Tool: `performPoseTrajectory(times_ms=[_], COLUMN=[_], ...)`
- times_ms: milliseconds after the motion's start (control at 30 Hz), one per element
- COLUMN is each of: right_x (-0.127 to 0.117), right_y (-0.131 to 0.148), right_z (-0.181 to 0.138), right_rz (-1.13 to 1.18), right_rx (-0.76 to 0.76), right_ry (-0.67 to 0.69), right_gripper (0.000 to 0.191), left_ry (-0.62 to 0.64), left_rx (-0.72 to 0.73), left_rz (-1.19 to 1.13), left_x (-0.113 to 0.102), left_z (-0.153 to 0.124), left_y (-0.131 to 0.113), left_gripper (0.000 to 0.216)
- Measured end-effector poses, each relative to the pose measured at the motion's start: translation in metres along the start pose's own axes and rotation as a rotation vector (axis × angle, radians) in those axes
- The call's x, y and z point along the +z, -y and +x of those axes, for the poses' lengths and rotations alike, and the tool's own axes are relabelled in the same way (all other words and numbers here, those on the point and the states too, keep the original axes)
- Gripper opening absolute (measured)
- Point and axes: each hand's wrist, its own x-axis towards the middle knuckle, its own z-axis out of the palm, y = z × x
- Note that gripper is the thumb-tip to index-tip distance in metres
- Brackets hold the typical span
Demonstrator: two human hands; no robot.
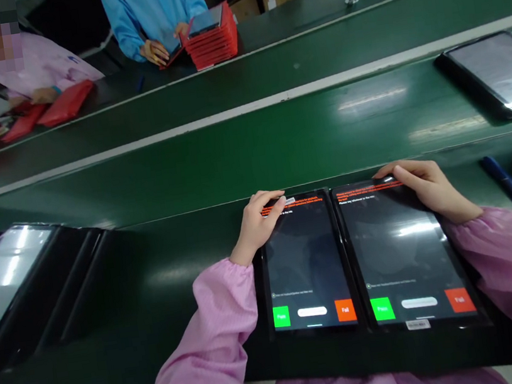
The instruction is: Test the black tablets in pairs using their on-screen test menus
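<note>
Two black tablets lie face up, side by side, on a dark green bench (168, 280), directly before the wearer of the head camera. The left tablet (305, 255) and the right tablet (397, 248) are upright in portrait, their inner long edges just beside each other. Both lit screens show a dark grey page: small orange-red lines at the top, a white line beneath, and a row along the bottom with a green block at left, a white rounded bar in the middle and an orange-red block marked "Fail" at right. Pale glare crosses the right screen. A white label (418, 324) sits on that tablet's lower edge.

The left hand (260, 220) bends over the upper left corner of the left tablet, thumb and fingers reaching along the top edge. The right hand (427, 187) arches over the upper right corner of the right tablet, fingers along its top edge. Whether either hand grips its tablet or merely rests on it, I cannot tell. Both forearms, in pink sleeves (221, 317) gathered at the wrist, come in from the outer sides and frame the pair. A blue pen (510, 188) lies beyond the right hand.
</note>
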Motion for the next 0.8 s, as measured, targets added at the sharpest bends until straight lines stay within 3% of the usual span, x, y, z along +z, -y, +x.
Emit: performPoseTrajectory(times_ms=[200,333,400,500,567,667,800], right_x=[-0.001,-0.008,-0.009,-0.003,0.005,0.015,0.018], right_y=[0.003,0.028,0.043,0.056,0.055,0.048,0.054], right_z=[-0.003,-0.040,-0.071,-0.117,-0.137,-0.150,-0.146], right_rz=[-0.054,-0.117,-0.166,-0.287,-0.348,-0.372,-0.375], right_rx=[-0.137,-0.299,-0.439,-0.667,-0.705,-0.671,-0.694], right_ry=[-0.140,-0.268,-0.187,0.035,0.114,0.172,0.187], right_gripper=[0.054,0.023,0.012,0.014,0.015,0.022,0.023], left_ry=[-0.145,-0.237,-0.205,-0.116,-0.090,-0.092,-0.116], left_rx=[-0.062,-0.152,-0.196,-0.308,-0.363,-0.385,-0.419], left_rz=[-0.044,-0.062,-0.068,-0.074,-0.076,-0.053,-0.043], left_x=[0.002,-0.013,-0.023,-0.031,-0.030,-0.023,-0.017], left_z=[-0.001,-0.044,-0.084,-0.148,-0.179,-0.199,-0.198], left_y=[0.005,-0.008,-0.017,-0.028,-0.029,-0.027,-0.022], left_gripper=[0.035,0.040,0.045,0.048,0.047,0.048,0.059])
